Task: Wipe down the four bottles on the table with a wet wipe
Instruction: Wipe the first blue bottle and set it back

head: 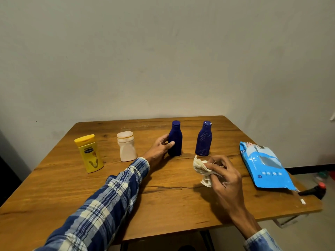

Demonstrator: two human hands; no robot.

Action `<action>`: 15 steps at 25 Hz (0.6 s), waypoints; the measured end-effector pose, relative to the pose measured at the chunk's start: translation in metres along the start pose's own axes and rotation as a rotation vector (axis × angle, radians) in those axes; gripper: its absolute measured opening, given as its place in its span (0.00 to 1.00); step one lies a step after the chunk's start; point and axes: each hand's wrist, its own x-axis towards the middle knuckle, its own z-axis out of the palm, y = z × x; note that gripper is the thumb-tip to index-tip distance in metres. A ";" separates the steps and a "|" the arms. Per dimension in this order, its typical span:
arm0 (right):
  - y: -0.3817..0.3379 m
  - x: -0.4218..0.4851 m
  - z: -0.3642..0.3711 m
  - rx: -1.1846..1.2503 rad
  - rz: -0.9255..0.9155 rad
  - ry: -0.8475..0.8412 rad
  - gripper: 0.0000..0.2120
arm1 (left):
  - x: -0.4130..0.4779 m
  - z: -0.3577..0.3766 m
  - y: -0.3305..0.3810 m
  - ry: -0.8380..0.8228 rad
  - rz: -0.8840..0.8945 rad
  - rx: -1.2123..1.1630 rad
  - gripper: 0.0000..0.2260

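Observation:
Four bottles stand in a row on the wooden table [163, 205]. From the left: a yellow bottle [89, 153], a white bottle [126, 146], a dark blue bottle [175, 140] and a second dark blue bottle [204, 139]. My left hand [160, 150] wraps around the lower left side of the first blue bottle, which stands upright. My right hand [223, 173] holds a crumpled white wet wipe [202, 169] just in front of the second blue bottle, not touching it.
A blue pack of wet wipes [266, 166] lies at the table's right side. A dark bottle with a red cap [315, 190] shows beyond the right edge, lower down. A grey wall stands behind the table's far edge.

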 end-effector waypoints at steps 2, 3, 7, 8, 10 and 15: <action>0.002 -0.001 -0.001 0.012 0.000 0.000 0.20 | 0.005 -0.001 -0.001 0.008 0.000 0.011 0.22; 0.002 -0.002 -0.001 0.013 -0.001 0.000 0.20 | 0.008 -0.002 -0.001 0.010 0.006 0.031 0.22; 0.004 -0.004 -0.001 0.016 0.011 0.002 0.21 | 0.018 -0.006 -0.003 0.010 0.059 0.199 0.24; 0.004 -0.005 -0.001 0.017 0.015 0.004 0.21 | 0.018 -0.007 -0.004 0.018 0.064 0.211 0.25; 0.006 -0.005 -0.001 0.017 0.018 0.010 0.22 | 0.020 -0.008 -0.005 0.014 0.075 0.251 0.26; 0.006 -0.006 -0.001 0.012 0.017 0.021 0.22 | 0.014 -0.005 0.000 0.001 0.105 0.360 0.30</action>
